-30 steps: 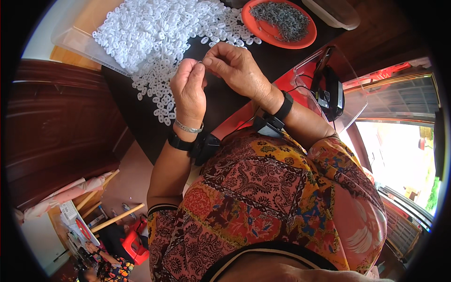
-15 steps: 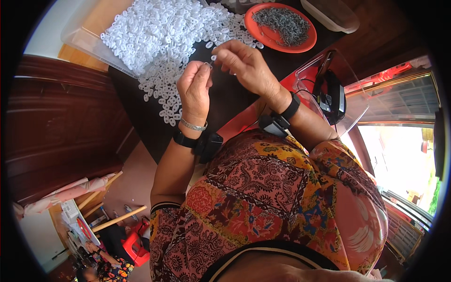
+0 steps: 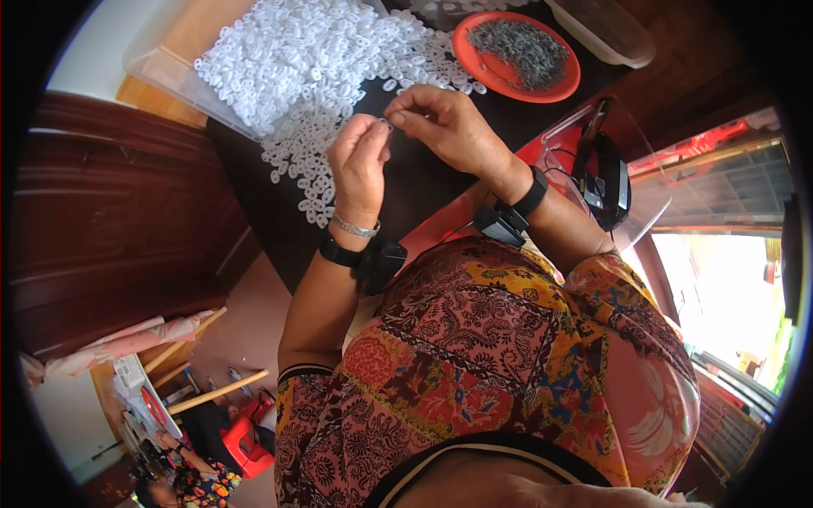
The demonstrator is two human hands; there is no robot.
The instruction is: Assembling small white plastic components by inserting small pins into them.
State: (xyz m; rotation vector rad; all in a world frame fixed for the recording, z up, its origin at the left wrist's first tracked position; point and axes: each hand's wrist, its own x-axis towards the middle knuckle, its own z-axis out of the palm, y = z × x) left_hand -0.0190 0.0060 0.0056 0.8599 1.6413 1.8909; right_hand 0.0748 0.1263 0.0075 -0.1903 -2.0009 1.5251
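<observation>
My left hand is closed in a pinch, thumb against forefinger, on a small white oval piece that shows at the fingertips. Close beside it on the right, my right hand pinches with thumb and forefinger; anything between them is too small to make out. Both hands are over the dark tabletop. A large heap of white oval pieces with holes lies just beyond and left of my left hand, spilling toward me. Past my right hand, an orange-red plate bears a pile of small grey metal parts.
A clear plastic bin lies tipped around the heap at the far left. An empty clear tray stands at the far right. Black devices with cables sit in a clear box on the right. Another person is at the lower left.
The white oval piece at my right fingertips no longer shows there; one shows at my left fingertips. My right fingers have come slightly lower, and the view has shifted a little.
</observation>
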